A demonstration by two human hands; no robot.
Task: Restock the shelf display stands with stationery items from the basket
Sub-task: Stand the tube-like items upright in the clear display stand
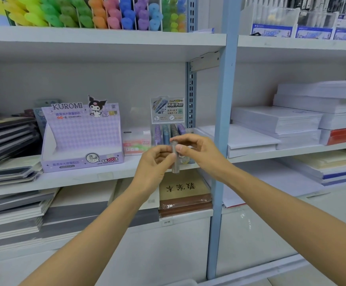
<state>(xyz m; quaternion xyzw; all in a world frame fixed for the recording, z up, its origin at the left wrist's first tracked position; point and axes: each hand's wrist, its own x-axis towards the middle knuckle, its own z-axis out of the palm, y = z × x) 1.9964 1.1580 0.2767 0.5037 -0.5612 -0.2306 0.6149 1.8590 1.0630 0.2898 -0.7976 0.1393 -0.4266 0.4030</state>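
Tube (175, 162): upright, long axis vertical, in front of the shelf edge
Left hand (155, 162): fingers pinched on its left side
Right hand (198, 152): fingers closed around its top, nearer the stand
Stand (169, 129): just behind, tubes upright

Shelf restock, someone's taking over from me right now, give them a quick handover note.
Both hands hold one grey lead tube upright at the shelf edge: left hand grips its lower part, right hand pinches the top.
The small clear display stand behind already has tubes in its slots.
The purple Kuromi display box looks empty.
The basket is out of view.
Left: slot this tube, then fill the Kuromi box.
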